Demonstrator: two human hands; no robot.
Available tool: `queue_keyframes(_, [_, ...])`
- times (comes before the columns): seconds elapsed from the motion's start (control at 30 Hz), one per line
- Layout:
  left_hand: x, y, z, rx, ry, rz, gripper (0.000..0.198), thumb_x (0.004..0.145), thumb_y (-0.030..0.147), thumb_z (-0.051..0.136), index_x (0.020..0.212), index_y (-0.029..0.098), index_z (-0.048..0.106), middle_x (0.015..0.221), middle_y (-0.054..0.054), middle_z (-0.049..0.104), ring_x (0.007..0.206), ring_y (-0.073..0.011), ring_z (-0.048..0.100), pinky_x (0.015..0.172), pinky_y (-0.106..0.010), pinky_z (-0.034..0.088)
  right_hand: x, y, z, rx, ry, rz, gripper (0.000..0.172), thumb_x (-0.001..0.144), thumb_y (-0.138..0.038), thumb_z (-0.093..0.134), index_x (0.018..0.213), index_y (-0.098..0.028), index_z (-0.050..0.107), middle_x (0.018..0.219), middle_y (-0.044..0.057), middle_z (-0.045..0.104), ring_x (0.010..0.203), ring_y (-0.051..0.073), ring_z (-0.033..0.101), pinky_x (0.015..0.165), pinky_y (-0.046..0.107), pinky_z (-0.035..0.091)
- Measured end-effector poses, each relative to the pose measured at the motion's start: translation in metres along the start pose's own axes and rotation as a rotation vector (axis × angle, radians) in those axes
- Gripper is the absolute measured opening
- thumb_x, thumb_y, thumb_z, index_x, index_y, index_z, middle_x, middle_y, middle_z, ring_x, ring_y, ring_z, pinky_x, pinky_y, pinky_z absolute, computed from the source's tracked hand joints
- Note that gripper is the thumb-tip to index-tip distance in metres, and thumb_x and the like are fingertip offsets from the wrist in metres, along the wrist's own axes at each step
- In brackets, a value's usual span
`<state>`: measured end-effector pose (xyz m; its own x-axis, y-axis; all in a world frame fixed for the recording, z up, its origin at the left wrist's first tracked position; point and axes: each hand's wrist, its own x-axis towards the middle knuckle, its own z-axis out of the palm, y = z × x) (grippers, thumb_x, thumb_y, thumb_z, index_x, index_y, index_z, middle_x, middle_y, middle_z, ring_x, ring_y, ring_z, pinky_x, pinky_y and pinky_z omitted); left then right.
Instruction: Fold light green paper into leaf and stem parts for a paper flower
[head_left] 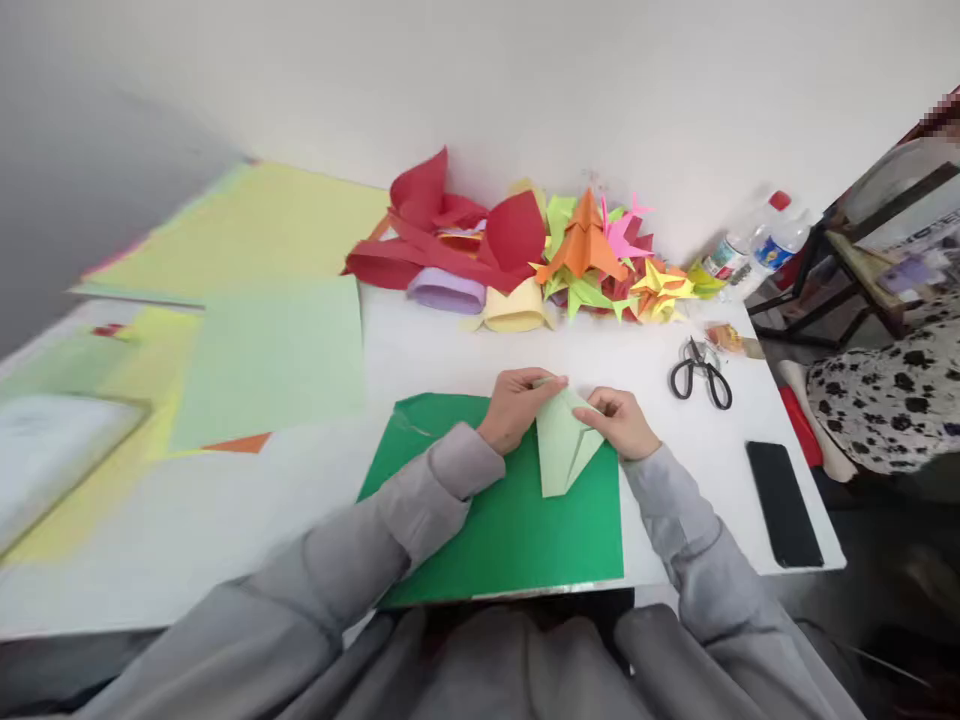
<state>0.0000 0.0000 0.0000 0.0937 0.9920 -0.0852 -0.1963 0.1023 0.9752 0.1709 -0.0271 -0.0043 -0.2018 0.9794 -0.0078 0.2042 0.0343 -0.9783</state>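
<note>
A pale green folded paper [561, 445] is held up between my two hands over a dark green mat [495, 530]. My left hand [519, 402] pinches its upper left edge, thumb and fingers pressed together near the top. With thumb and bent fingers, my right hand [619, 422] grips the right side. Fold lines run down the paper's front toward a narrower, flat lower end. Parts of the fingers behind the paper are hidden.
Finished folded-paper shapes [589, 245] and curled red paper pieces [450, 235] line the wall. Pale green sheets [277, 360] lie left. Black-handled scissors [701, 372], a phone [784, 503] and plastic bottles [772, 245] are on the right. Beyond the table edge, a person's patterned clothing [892, 400] shows.
</note>
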Motion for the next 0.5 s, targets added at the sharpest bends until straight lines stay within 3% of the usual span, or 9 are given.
queue_keyframes(0.3, [-0.001,-0.001,0.002,-0.093,-0.031,-0.088,0.03,0.06,0.041,0.076,0.056,0.013,0.066,0.049,0.002,0.054,0.048,-0.0095,0.045,0.047,-0.023,0.035,-0.003,0.0,0.001,0.114,-0.004,0.074,0.035,0.067,-0.047,0.073,0.061,-0.018,0.056,0.055,-0.003,0.055,0.048,0.009,0.042,0.046,0.023,0.031])
queue_keyframes(0.5, [-0.005,0.007,0.004,0.045,-0.061,-0.067,0.031,0.044,0.027,0.085,0.065,0.013,0.067,0.059,0.002,0.06,0.055,-0.0106,0.05,0.05,-0.023,0.041,-0.002,0.003,0.002,0.135,0.049,0.081,0.033,0.065,-0.047,0.075,0.064,-0.017,0.061,0.058,-0.002,0.06,0.052,0.01,0.048,0.048,0.023,0.036])
